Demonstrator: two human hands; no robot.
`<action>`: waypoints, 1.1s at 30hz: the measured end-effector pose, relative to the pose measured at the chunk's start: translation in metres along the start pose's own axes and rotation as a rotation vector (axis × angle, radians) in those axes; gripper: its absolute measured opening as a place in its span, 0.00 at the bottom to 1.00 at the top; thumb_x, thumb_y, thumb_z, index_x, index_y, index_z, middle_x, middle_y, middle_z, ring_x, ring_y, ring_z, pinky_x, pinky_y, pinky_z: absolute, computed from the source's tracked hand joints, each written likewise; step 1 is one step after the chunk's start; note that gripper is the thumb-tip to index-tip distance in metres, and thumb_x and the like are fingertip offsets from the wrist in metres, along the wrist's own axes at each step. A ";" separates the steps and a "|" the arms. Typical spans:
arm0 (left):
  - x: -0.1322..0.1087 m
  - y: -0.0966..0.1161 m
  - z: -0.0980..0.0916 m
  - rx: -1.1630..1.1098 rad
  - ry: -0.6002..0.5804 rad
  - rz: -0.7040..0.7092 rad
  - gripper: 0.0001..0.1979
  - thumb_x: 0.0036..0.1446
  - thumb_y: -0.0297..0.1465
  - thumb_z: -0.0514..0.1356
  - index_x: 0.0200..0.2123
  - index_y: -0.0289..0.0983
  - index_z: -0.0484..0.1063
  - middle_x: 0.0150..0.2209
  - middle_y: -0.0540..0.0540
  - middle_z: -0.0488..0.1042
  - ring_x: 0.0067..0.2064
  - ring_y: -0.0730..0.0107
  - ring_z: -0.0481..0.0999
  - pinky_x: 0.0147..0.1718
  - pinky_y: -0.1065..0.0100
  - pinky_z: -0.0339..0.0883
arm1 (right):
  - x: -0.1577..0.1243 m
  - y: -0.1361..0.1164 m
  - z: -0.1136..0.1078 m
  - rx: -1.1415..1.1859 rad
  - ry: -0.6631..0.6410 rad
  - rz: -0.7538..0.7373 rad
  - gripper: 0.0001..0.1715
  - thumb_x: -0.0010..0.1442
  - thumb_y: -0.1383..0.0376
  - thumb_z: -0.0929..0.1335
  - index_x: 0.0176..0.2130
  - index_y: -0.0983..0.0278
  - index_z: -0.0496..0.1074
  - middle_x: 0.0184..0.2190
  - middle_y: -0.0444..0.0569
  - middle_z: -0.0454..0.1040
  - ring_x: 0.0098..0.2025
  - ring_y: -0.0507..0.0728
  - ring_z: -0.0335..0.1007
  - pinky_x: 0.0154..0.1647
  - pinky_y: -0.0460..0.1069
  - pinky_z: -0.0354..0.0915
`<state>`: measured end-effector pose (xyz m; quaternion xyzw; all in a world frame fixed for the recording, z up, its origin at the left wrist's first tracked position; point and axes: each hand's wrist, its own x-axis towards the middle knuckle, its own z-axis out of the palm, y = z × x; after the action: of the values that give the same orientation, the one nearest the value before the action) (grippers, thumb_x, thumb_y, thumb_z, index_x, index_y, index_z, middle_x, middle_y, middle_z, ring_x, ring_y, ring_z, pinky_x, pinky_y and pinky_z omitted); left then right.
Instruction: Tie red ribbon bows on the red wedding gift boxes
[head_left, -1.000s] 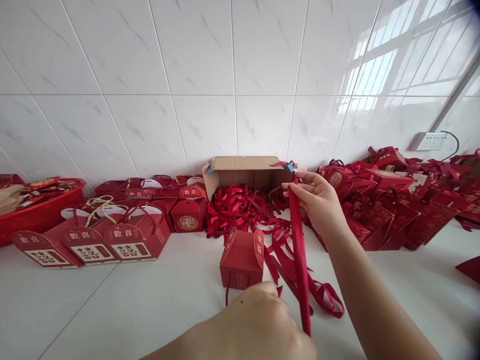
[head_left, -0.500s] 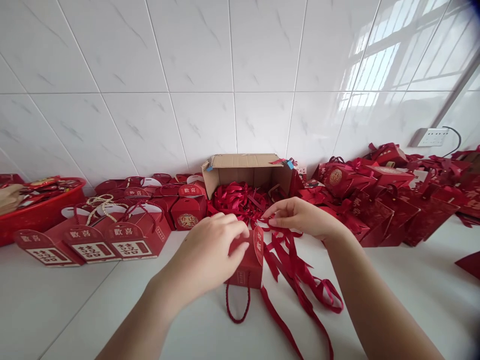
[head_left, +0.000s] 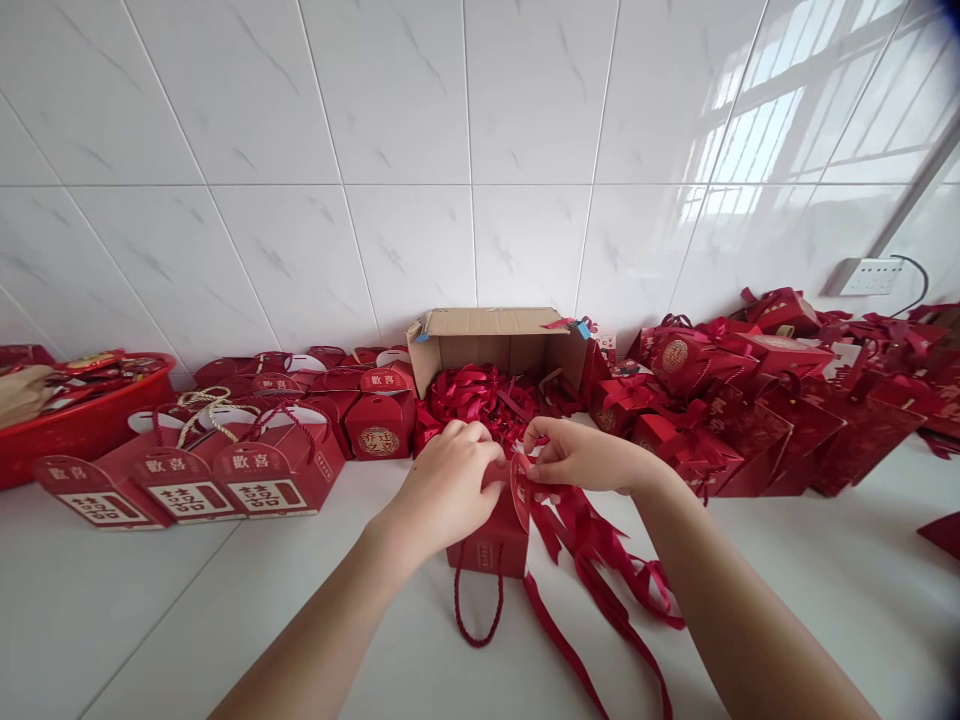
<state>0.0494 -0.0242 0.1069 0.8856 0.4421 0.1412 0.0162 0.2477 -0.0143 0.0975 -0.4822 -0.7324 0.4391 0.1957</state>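
A small red gift box with a printed rounded flap stands in the middle of the white counter. My left hand lies over its top left, fingers curled down and thumb bent towards the flap; the fingertips are partly hidden. On the other side my right hand has thumb and fingers pinched at the flap's edge. A dark red rope handle hangs in a loop from the box's near side. Loose red ribbons trail over the counter beneath my right hand and towards me.
Behind sits an open cardboard carton filled with red ribbon. Finished-looking red boxes stand at left, beside a red plastic basin. More red boxes with bows crowd the right. A tiled wall closes off the back.
My right hand has come down and slightly left, from above the ribbons onto the box's flap. My left hand has shifted slightly, still over the box top.
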 end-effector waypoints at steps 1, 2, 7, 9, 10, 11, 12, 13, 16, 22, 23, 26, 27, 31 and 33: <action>0.000 0.000 0.000 0.000 -0.002 0.001 0.11 0.55 0.28 0.55 0.39 0.41 0.76 0.39 0.45 0.72 0.45 0.58 0.68 0.42 0.58 0.67 | 0.001 0.000 0.000 -0.001 0.005 -0.007 0.09 0.57 0.63 0.66 0.38 0.60 0.60 0.21 0.40 0.71 0.21 0.48 0.56 0.22 0.44 0.52; 0.001 0.000 0.000 0.001 -0.002 0.002 0.12 0.55 0.28 0.55 0.39 0.41 0.76 0.39 0.45 0.72 0.45 0.58 0.68 0.42 0.58 0.67 | 0.002 0.001 0.000 -0.006 0.015 -0.015 0.10 0.57 0.63 0.66 0.38 0.60 0.60 0.21 0.40 0.70 0.21 0.48 0.55 0.22 0.44 0.51; 0.002 0.001 0.003 0.015 0.018 0.008 0.10 0.54 0.27 0.55 0.34 0.40 0.76 0.39 0.45 0.73 0.45 0.58 0.68 0.42 0.59 0.67 | 0.008 0.004 0.004 -0.018 0.081 -0.055 0.11 0.56 0.62 0.67 0.38 0.61 0.61 0.21 0.39 0.69 0.20 0.48 0.55 0.20 0.43 0.50; 0.003 0.002 0.004 0.015 0.038 0.008 0.09 0.54 0.27 0.55 0.31 0.40 0.76 0.38 0.45 0.73 0.44 0.59 0.69 0.42 0.59 0.67 | 0.009 0.005 0.006 0.002 0.073 -0.062 0.12 0.56 0.62 0.67 0.38 0.61 0.61 0.21 0.38 0.69 0.20 0.47 0.54 0.20 0.43 0.49; 0.003 0.002 0.004 0.014 0.050 0.006 0.09 0.55 0.28 0.55 0.30 0.40 0.76 0.37 0.45 0.74 0.44 0.59 0.69 0.41 0.59 0.67 | 0.010 0.005 0.007 0.012 0.066 -0.065 0.12 0.56 0.62 0.67 0.38 0.61 0.61 0.20 0.38 0.68 0.19 0.47 0.53 0.19 0.43 0.48; 0.003 0.002 0.004 0.013 0.061 0.005 0.10 0.55 0.28 0.55 0.28 0.40 0.76 0.37 0.45 0.74 0.43 0.59 0.69 0.41 0.59 0.67 | 0.010 0.005 0.008 0.020 0.059 -0.070 0.12 0.56 0.62 0.67 0.38 0.61 0.61 0.20 0.37 0.68 0.18 0.46 0.51 0.19 0.43 0.48; 0.003 0.003 0.003 0.012 0.071 0.008 0.10 0.55 0.28 0.55 0.28 0.40 0.77 0.36 0.46 0.74 0.43 0.60 0.69 0.40 0.59 0.67 | 0.010 0.005 0.008 0.026 0.057 -0.076 0.12 0.56 0.62 0.67 0.38 0.61 0.61 0.20 0.37 0.67 0.18 0.46 0.51 0.19 0.43 0.47; 0.003 0.003 0.003 0.011 0.083 0.014 0.11 0.55 0.28 0.55 0.27 0.41 0.77 0.36 0.46 0.74 0.42 0.60 0.70 0.40 0.59 0.67 | 0.009 0.005 0.008 0.029 0.057 -0.084 0.11 0.56 0.62 0.67 0.38 0.62 0.62 0.20 0.37 0.67 0.18 0.46 0.50 0.19 0.43 0.47; 0.003 0.002 0.000 -0.001 0.150 0.026 0.11 0.55 0.28 0.55 0.28 0.42 0.78 0.36 0.47 0.75 0.41 0.60 0.71 0.39 0.58 0.66 | 0.006 0.003 0.006 0.012 0.057 -0.092 0.12 0.57 0.61 0.66 0.42 0.61 0.65 0.20 0.37 0.64 0.19 0.46 0.51 0.20 0.43 0.48; 0.002 0.003 -0.006 -0.091 0.361 -0.030 0.11 0.56 0.30 0.55 0.29 0.40 0.78 0.34 0.47 0.75 0.36 0.65 0.73 0.37 0.63 0.67 | 0.002 -0.008 0.004 -0.061 0.130 -0.225 0.14 0.59 0.59 0.66 0.44 0.60 0.73 0.34 0.46 0.72 0.35 0.53 0.66 0.37 0.48 0.61; 0.002 0.003 -0.007 -0.116 0.388 -0.032 0.11 0.56 0.30 0.55 0.29 0.39 0.78 0.34 0.47 0.75 0.36 0.66 0.73 0.36 0.64 0.67 | 0.002 -0.010 0.005 -0.035 0.144 -0.261 0.13 0.59 0.58 0.65 0.42 0.61 0.74 0.36 0.47 0.73 0.38 0.54 0.67 0.40 0.49 0.62; 0.000 0.004 -0.009 -0.205 0.466 -0.026 0.10 0.56 0.30 0.56 0.30 0.39 0.78 0.33 0.47 0.76 0.35 0.68 0.74 0.36 0.67 0.67 | 0.003 -0.013 0.008 0.082 0.159 -0.318 0.13 0.59 0.57 0.66 0.37 0.63 0.74 0.37 0.47 0.73 0.39 0.54 0.66 0.42 0.49 0.61; -0.001 0.004 -0.010 -0.234 0.496 -0.020 0.10 0.56 0.30 0.56 0.31 0.38 0.78 0.33 0.47 0.76 0.35 0.68 0.74 0.36 0.67 0.67 | 0.003 -0.013 0.009 0.121 0.159 -0.325 0.13 0.58 0.56 0.67 0.36 0.63 0.74 0.36 0.46 0.73 0.38 0.53 0.66 0.41 0.49 0.61; -0.005 0.004 -0.018 -0.287 0.513 -0.033 0.09 0.57 0.31 0.55 0.31 0.38 0.76 0.34 0.47 0.75 0.36 0.68 0.74 0.35 0.69 0.67 | -0.001 -0.018 0.009 0.304 0.133 -0.346 0.14 0.57 0.55 0.68 0.34 0.65 0.73 0.29 0.44 0.68 0.30 0.50 0.61 0.34 0.46 0.59; -0.008 0.003 -0.024 -0.263 0.425 -0.080 0.09 0.57 0.34 0.55 0.33 0.40 0.76 0.37 0.47 0.76 0.37 0.67 0.74 0.34 0.69 0.67 | -0.005 -0.022 0.008 0.375 0.163 -0.365 0.14 0.57 0.55 0.69 0.32 0.65 0.72 0.26 0.42 0.66 0.28 0.48 0.58 0.30 0.46 0.57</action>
<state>0.0412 -0.0343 0.1283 0.8080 0.4483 0.3797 0.0435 0.2327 -0.0261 0.1123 -0.3313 -0.6948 0.4845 0.4156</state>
